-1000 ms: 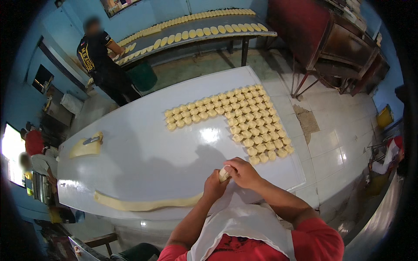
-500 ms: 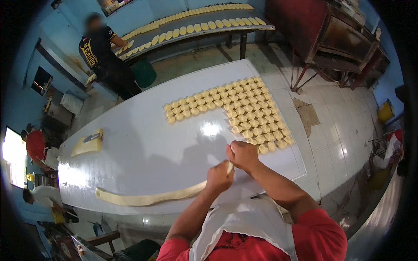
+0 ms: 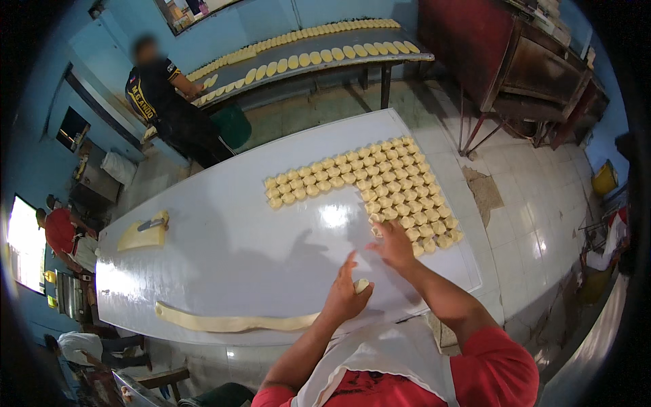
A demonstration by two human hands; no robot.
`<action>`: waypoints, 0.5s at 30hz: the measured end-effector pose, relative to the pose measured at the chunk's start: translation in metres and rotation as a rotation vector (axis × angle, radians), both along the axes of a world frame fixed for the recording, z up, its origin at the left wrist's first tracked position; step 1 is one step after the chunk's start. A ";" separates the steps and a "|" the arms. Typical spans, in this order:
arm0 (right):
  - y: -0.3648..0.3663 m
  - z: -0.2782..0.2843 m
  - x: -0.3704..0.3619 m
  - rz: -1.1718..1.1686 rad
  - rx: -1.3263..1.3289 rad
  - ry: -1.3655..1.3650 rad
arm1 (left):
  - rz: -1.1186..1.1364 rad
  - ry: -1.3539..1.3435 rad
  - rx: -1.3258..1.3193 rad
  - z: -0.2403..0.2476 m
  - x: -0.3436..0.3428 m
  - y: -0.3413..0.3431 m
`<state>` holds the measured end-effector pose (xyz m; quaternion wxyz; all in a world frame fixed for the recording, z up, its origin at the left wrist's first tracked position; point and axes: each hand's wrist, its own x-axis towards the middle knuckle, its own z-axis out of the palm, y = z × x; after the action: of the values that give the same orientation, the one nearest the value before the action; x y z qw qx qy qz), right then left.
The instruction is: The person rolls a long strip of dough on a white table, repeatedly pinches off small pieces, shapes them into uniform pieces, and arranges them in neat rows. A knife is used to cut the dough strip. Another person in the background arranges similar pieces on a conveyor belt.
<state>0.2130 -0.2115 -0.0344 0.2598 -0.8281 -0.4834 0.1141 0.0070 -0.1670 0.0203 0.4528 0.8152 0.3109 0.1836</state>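
Note:
A long rope of pale dough (image 3: 237, 323) lies along the near edge of the white table. My left hand (image 3: 346, 298) is wrapped round its right end, and a torn dough tip (image 3: 362, 285) pokes out beside the thumb; the forefinger points up. My right hand (image 3: 397, 247) is at the near left edge of the block of dough pieces (image 3: 400, 180), its thumb and fingers spread. Its fingertips touch or nearly touch a piece at that edge, partly covered by them. The pieces sit in close rows forming a bent block.
On the white table (image 3: 224, 237), a flat slab of dough (image 3: 141, 235) bears a grey-handled scraper (image 3: 150, 224) at the left. A co-worker (image 3: 163, 102) stands at a far bench (image 3: 298, 55) lined with flattened dough ovals. A dark red oven (image 3: 522, 68) stands far right. Other people are at the left.
The two hands have parted after being together at the dough's end. My right hand has gone to the block's edge and spread its fingers. My left hand still holds the rope. The view has shifted slightly.

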 end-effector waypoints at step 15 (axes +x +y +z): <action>-0.036 0.047 -0.098 0.321 0.419 0.091 | 0.163 0.157 0.119 -0.012 -0.030 -0.021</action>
<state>0.1154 -0.2473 0.0129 0.4258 -0.6628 -0.6095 0.0885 -0.0227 -0.1885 0.0084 0.3617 0.8245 0.3990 0.1736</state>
